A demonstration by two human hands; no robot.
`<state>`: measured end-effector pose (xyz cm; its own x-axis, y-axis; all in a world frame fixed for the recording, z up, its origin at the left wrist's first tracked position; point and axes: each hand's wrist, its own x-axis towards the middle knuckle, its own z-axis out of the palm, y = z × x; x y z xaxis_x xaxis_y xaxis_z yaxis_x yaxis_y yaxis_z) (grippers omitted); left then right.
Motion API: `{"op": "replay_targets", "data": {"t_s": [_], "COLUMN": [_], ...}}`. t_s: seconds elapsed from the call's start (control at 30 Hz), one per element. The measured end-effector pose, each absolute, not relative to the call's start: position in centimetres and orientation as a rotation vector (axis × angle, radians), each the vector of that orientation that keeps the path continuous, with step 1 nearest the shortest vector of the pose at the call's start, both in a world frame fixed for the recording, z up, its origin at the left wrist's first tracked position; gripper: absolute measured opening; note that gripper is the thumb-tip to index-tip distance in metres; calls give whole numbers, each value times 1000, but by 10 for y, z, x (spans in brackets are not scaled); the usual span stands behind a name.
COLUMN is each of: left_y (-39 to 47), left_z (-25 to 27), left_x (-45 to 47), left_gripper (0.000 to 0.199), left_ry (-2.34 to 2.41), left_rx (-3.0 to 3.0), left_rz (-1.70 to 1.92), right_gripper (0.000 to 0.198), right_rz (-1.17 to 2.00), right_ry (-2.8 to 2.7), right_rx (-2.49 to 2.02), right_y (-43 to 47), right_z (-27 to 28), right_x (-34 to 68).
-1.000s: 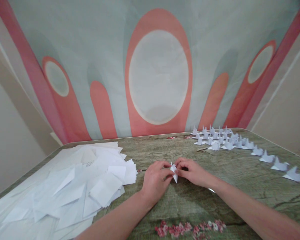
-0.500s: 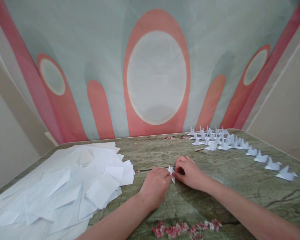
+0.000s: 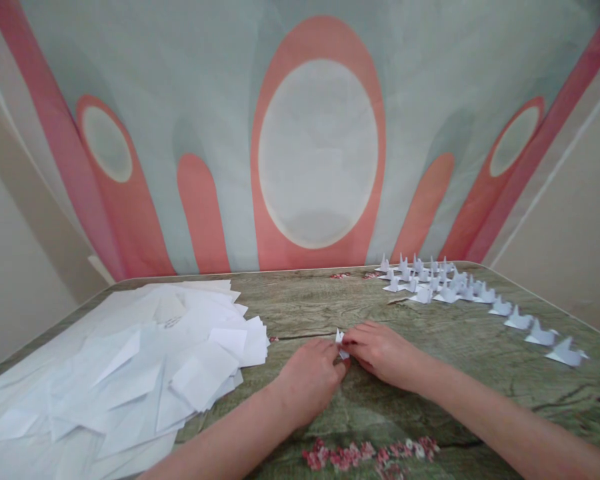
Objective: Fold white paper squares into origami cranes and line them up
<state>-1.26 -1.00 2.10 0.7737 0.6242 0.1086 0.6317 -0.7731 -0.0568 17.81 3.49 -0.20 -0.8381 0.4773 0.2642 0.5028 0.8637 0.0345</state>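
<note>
Between my two hands, just above the middle of the wooden-look tabletop, is a small folded white paper piece with a pointed tip sticking up. My left hand pinches it from the left, thumb at its lower edge. From the other side, the fingertips of my right hand press together on its right edge. Much of the paper is hidden behind the fingers. Folded paper cranes stand at the far right, several in a cluster and several in a line running toward me.
A large heap of loose white paper squares spreads across the left side of the table. Pink printed blossoms mark the tabletop near me. Behind the table's far edge stands a wall covering with coral and white ovals.
My right hand has turned flatter, its fingers closing over the top of the folded paper. The left thumb has come forward under the paper. The view has shifted slightly.
</note>
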Motion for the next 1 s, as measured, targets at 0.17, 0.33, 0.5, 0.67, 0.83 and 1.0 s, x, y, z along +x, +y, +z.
{"op": "replay_targets", "data": {"t_s": [0.17,0.33,0.5,0.67,0.83,1.0], "left_y": [-10,2,14,16,16,17], "left_z": [25,23,15,8,4,0], "left_x": [-14,-15,-20,-20,-20,-21], "left_gripper": [25,15,11,14,16,20], "left_ry": [-1000,-1041,-1098,-1126,-1124,-1154], "left_rx": [-2914,-2925,-2964,-2952,-2961,-2979], "left_rz": [-110,-155,-377,-508,-553,-594], "right_gripper": [20,23,22,23,20,17], "right_rz": [-383,-408,-430,-343,-256,-40], "right_ry": [-2815,-2753,-2757,-2727,-2704,-2592], "right_rx": [-618,-528,-490,-499,-590,-695], "right_y": [31,31,33,34,36,38], "right_z": [-5,-8,-11,-12,-17,-23], "right_x": [183,184,186,188,189,190]}}
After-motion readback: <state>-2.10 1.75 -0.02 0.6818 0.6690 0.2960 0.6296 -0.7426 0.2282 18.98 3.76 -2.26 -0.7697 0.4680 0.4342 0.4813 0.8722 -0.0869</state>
